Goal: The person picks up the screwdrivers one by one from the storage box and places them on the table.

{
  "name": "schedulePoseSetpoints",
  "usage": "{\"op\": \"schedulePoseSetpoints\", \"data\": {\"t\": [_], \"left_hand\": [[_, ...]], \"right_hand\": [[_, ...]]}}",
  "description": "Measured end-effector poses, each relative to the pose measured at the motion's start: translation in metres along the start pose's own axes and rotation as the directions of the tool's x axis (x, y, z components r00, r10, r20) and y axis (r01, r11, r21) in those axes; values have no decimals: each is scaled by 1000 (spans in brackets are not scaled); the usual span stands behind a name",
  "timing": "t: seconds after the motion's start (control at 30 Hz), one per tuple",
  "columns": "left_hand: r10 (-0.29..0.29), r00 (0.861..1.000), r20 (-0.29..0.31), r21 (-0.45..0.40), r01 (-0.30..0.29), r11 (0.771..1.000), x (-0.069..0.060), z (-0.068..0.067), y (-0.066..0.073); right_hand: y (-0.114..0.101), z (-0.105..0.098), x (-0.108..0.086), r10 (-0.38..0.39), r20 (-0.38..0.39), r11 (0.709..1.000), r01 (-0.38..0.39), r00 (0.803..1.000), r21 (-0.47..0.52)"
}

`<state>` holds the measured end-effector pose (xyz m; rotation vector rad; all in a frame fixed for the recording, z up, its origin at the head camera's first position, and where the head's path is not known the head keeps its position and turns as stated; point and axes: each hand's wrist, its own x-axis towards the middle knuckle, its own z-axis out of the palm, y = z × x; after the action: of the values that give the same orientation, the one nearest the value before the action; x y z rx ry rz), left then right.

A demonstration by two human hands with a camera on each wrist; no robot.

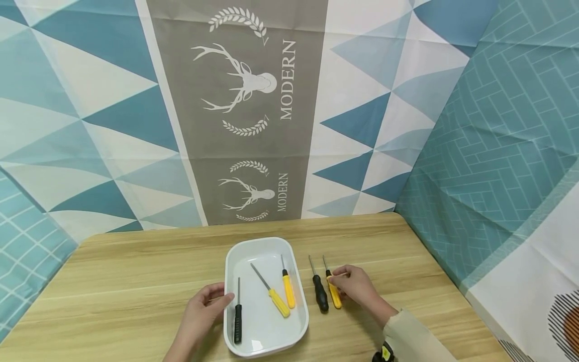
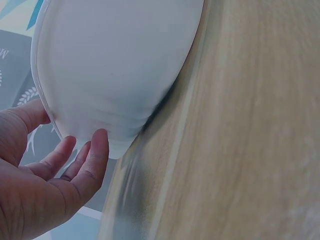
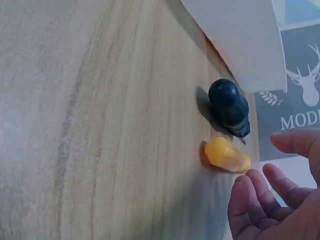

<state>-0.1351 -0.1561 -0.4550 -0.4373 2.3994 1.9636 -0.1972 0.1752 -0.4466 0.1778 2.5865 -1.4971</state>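
My left hand (image 1: 202,312) holds the left wall of a white tray (image 1: 267,348), thumb over the rim. In the left wrist view the fingers (image 2: 95,165) lie against the outside of the tray (image 2: 120,60). Inside the tray are a black-handled screwdriver (image 1: 237,322), a yellow one (image 1: 279,302) and an orange-yellow one (image 1: 288,289). My right hand (image 1: 355,285) is at another orange-yellow screwdriver (image 1: 334,294); in the right wrist view thumb and fingers stand apart beside its handle (image 3: 225,154). A black-handled screwdriver (image 1: 320,294) lies between it and the tray.
The wooden table (image 1: 135,281) meets a patterned cloth (image 1: 244,100) at its back edge. A teal cloth (image 1: 502,130) hangs along the right side. Something black and yellow (image 1: 384,353) is by the right sleeve (image 1: 416,334).
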Motion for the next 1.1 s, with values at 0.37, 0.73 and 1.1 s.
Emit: {"op": "schedulePoseSetpoints", "data": {"t": [0.37, 0.73, 1.1], "left_hand": [[-7, 1000, -2, 3, 7, 1000, 0, 0, 1], [-11, 1000, 4, 11, 11, 1000, -1, 0, 0], [-4, 1000, 3, 4, 4, 1000, -1, 0, 0]], "right_hand": [[-14, 7, -5, -53, 34, 998, 54, 998, -36], [-21, 11, -11, -94, 92, 995, 95, 991, -5], [-33, 14, -16, -154, 119, 987, 159, 981, -31]]}}
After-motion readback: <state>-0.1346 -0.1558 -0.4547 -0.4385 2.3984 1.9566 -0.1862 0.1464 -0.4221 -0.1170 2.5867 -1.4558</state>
